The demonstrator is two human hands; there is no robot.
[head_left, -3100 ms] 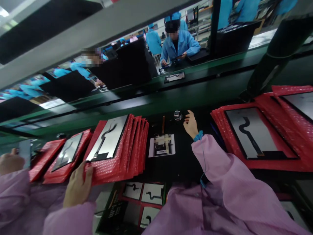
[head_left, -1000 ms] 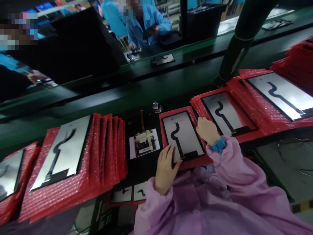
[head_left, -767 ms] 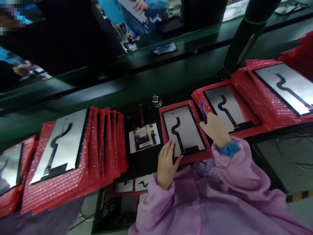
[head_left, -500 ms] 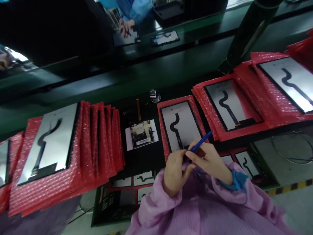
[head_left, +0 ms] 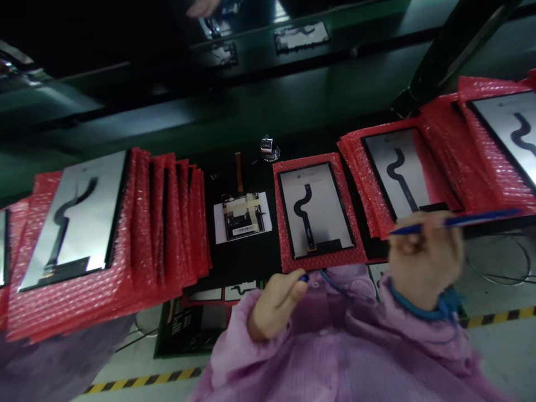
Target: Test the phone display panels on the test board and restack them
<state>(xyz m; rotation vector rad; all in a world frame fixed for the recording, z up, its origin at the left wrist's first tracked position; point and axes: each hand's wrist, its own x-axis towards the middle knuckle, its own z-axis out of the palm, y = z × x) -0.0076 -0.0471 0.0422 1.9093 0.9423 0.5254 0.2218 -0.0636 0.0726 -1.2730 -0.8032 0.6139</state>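
A blue pen [head_left: 456, 221] is gripped in my right hand [head_left: 427, 262], which is smeared by motion and held in front of the right-hand stack. Between the thumb and finger of my left hand [head_left: 276, 301] is a small blue pen cap [head_left: 304, 277]. That hand is just below the near edge of a display panel [head_left: 324, 218]. The panel has a silvery back and a curved black ribbon cable. It lies on a red bubble-wrap sleeve [head_left: 287, 262]. To its left, a small circuit board [head_left: 243, 215] with tape and a barcode label rests on white paper [head_left: 220, 223].
On the left stands a leaning stack of red bubble-wrap sleeves [head_left: 167, 223] topped by a panel [head_left: 79, 223]. More panels [head_left: 402, 173] on red sleeves lie to the right. A small metallic stamp-like object [head_left: 268, 148] stands behind. Another person's hand [head_left: 203, 8] shows across the bench.
My hands have separated: the right moved right with the uncapped pen, while the left kept the cap. The view has shifted, and the other person's hand has left the part across the bench.
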